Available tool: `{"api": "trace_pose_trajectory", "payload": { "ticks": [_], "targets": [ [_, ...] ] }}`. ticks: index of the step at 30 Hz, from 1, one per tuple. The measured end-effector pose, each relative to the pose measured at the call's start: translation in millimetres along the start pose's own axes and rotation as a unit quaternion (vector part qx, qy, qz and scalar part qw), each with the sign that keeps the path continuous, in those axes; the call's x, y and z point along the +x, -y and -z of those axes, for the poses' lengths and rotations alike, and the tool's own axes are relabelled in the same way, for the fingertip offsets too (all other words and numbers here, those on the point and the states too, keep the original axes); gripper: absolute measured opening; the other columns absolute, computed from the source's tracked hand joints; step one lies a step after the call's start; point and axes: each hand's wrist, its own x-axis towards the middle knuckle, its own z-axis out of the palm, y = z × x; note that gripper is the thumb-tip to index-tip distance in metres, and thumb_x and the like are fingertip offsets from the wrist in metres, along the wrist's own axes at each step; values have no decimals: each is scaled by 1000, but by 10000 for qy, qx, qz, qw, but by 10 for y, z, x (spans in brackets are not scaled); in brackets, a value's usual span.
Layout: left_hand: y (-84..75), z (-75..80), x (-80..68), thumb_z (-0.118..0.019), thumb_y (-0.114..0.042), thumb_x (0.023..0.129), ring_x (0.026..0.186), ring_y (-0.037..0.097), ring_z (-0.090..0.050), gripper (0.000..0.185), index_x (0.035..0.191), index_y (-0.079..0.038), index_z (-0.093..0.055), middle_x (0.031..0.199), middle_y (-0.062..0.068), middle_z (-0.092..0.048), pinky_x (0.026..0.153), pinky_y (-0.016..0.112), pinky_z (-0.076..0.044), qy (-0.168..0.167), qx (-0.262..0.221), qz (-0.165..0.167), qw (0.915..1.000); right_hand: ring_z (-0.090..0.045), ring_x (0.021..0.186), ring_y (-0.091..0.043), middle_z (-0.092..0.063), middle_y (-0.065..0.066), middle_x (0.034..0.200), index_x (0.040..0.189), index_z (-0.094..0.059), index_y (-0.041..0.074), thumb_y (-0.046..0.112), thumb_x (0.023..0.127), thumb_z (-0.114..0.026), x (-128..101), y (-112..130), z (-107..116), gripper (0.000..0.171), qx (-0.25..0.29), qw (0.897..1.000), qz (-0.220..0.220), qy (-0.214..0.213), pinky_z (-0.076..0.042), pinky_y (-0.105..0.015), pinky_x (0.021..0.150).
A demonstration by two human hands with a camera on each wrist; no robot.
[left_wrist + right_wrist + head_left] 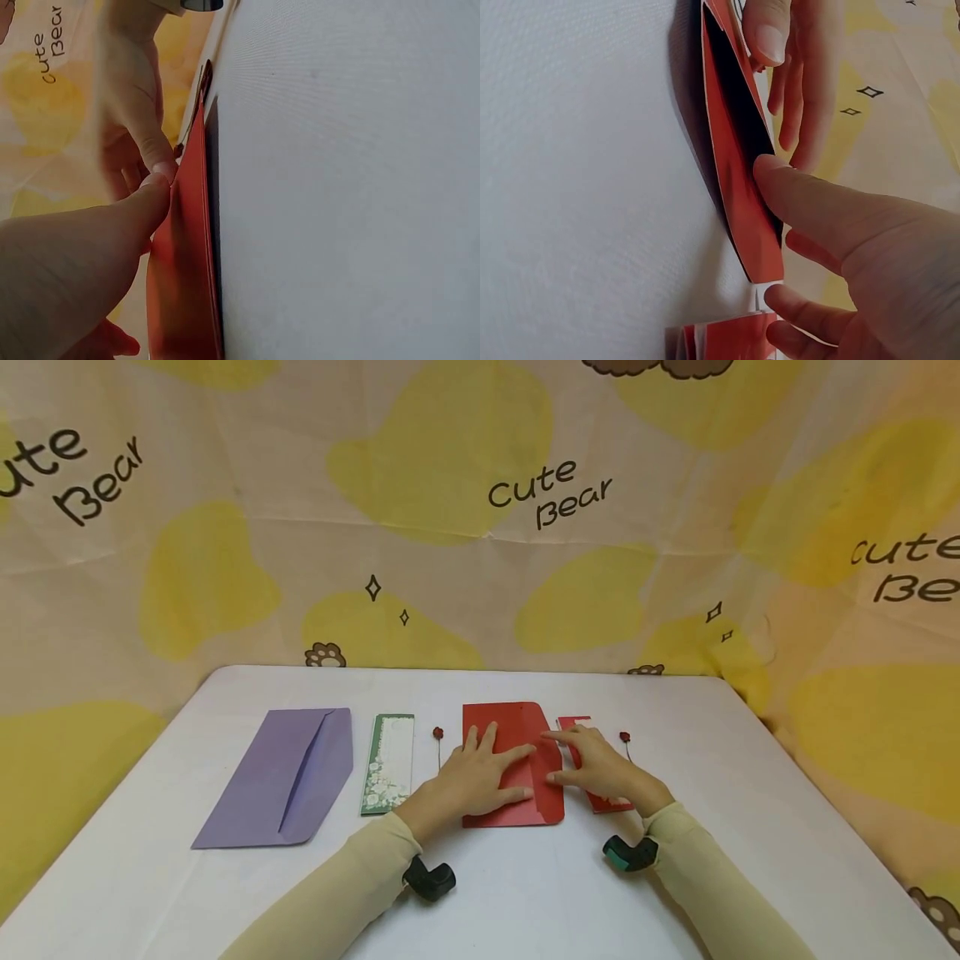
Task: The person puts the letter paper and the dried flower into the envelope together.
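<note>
A red envelope [517,810] lies on the white table, its flap side to the right. My left hand [474,777] rests on it with spread fingers. At the flap, my right hand [600,764] touches the envelope with thumb and index finger apart. The right wrist view shows a dark gap between the flap and body of the envelope [742,217], with the right thumb at its edge. Partly under the right hand is a red card [609,804]. A small dried red flower [625,737] stands out beyond that hand, and another red flower [438,733] is by the left one.
To the left lie a purple envelope [270,777] with its flap unfolded and a green-bordered floral card [390,752]. A patterned cloth [450,460] hangs behind the table [525,893]. Black wrist devices [431,878] sit at both cuffs.
</note>
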Motion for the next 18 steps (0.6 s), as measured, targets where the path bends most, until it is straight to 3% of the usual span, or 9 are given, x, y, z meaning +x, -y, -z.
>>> {"api": "trace_pose_trajectory", "payload": {
  "ticks": [18],
  "targets": [
    [-23,-19,13,-54,-64,95,149,54,-28,63,153,-44,-40,167,21,-23,116,64,-35,183,488,-33,9986,-47,120,-32,-54,-19,137,147,-53,14,30,89,-78,3,43,-23,65,-408,9991,136,9,-52,-46,89]
  ]
}}
